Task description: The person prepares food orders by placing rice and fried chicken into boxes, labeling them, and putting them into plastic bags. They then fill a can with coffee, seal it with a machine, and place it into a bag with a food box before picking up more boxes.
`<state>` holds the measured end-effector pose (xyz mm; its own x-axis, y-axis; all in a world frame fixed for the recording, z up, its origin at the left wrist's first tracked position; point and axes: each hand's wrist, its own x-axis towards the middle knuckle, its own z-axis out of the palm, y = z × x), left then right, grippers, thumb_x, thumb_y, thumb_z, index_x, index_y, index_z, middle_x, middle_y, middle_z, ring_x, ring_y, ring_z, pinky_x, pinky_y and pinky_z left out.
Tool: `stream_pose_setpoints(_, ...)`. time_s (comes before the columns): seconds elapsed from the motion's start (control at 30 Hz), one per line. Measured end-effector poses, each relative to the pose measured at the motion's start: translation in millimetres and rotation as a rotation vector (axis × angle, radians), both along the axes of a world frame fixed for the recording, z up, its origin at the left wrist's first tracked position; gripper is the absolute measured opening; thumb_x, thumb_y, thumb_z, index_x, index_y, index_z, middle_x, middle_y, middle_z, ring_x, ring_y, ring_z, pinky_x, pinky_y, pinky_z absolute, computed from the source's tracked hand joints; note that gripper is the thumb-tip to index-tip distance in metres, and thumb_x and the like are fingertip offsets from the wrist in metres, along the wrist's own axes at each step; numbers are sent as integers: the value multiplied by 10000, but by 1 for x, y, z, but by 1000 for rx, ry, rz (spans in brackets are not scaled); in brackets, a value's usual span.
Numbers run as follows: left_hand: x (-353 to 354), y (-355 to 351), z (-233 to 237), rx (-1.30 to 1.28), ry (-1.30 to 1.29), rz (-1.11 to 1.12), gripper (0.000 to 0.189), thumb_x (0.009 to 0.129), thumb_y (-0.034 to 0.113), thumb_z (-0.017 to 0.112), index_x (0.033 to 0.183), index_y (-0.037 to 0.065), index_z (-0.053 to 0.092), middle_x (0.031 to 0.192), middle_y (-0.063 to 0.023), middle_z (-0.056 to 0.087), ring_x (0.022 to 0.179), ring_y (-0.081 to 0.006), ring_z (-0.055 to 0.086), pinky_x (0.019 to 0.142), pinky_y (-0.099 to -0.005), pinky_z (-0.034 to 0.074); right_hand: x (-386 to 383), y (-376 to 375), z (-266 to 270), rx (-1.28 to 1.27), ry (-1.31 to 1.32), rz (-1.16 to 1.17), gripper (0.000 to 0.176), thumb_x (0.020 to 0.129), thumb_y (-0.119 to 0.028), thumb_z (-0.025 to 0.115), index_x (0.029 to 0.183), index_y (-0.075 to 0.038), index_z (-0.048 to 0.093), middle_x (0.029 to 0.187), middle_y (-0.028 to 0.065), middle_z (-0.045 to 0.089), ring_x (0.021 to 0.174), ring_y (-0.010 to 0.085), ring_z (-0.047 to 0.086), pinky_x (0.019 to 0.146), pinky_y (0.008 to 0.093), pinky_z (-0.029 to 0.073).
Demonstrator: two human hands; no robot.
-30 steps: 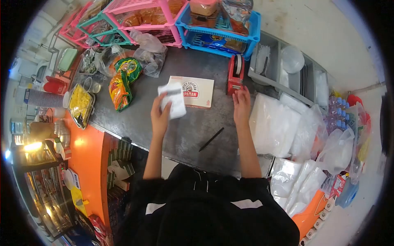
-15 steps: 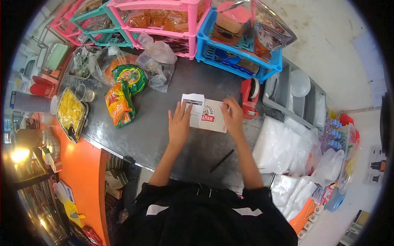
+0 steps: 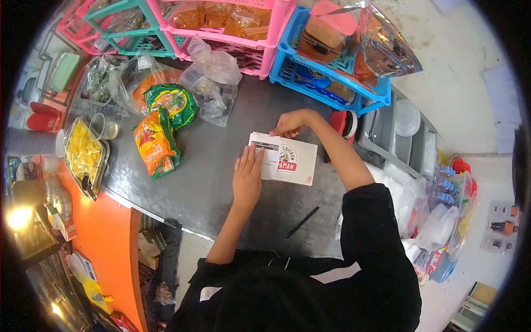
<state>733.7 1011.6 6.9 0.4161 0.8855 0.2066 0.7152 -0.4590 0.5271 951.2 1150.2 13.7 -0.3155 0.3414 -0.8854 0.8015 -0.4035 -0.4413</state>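
flat under left hand, receipt, on box

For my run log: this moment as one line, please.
left hand: flat on paper slip | right hand: at its top edge | paper slip: on printed box

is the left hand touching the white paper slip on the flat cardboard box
Touching. The head view shows the left hand with fingers flat on the white paper slip, no gap.
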Motion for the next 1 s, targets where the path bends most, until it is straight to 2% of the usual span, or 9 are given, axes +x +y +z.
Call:
stream_pose_setpoints(0.13,-2,-1,-4,40,58,2,491,831,39,431,1314,118,410,1398,-110,339,1299,-276,307,1017,-479,273,2,-2,-29,283,-119,170,377,806,-367,607,611,-45,622,576,73,587,453,159,524,400,304,416)
stream_pose_setpoints(0.2,-2,-5,1,53,12,-28,495,826,34,437,1313,118,411,1397,-131,335,1303,-293,296,1030,-493,240,-11,-38,-34,1327,-540,-46,272,787,-215,581,601,-19,617,606,127,618,489,248,581,418,371,441)
stream_pose_setpoints(0.23,-4,-5,5,41,-82,-57,494,825,33,441,1310,118,414,1397,-140,332,1304,-302,292,1035,-504,222,-32,-60,19,1167,-602,-142,113,754,-138,573,775,-36,619,726,170,616,629,314,606,509,414,471)
stream_pose_setpoints(0.3,-6,-2,-5,34,-64,-50,482,830,38,447,1303,125,423,1402,-142,322,1309,-307,281,1022,-554,204,-47,-126,40,1704,-29,-516,77,747,-137,597,781,-68,603,764,130,606,691,297,598,580,400,481)
stream_pose_setpoints(0.43,1,-11,19,94,109,22,474,821,48,478,1286,132,438,1392,-142,339,1307,-319,281,997,-605,186,0,-303,56,1664,-351,-435,110,762,-155,609,837,-75,603,775,98,600,684,293,585,600,354,479)
stream_pose_setpoints(0.5,16,-29,28,115,94,73,470,816,52,487,1277,132,447,1383,-145,351,1306,-326,278,991,-615,181,60,-376,27,1282,-390,-1074,173,745,-109,595,905,-43,586,935,134,591,803,299,575,696,386,482)
stream_pose_setpoints(0.6,56,-68,22,210,-146,-123,422,771,41,528,1189,98,512,1330,-155,410,1268,-362,314,1007,-534,234,149,-441,-3,1468,-603,-612,213,725,-83,613,926,-18,582,919,131,583,808,292,579,702,385,484)
stream_pose_setpoints(0.77,169,-175,33,-123,-313,-593,376,728,2,570,1098,74,555,1247,-161,459,1213,-358,379,981,-458,323,174,-443,14,1021,-643,-140,148,747,-128,591,872,-49,579,846,116,567,824,277,583,686,365,474)
stream_pose_setpoints(1.0,229,-223,15,-165,-172,-607,635,706,157,693,1275,151,411,1381,-59,350,1296,-298,289,1011,-539,272,210,-443,0,1192,-451,-78,135,717,-153,606,829,-79,596,862,91,608,828,259,600,675,379,485)
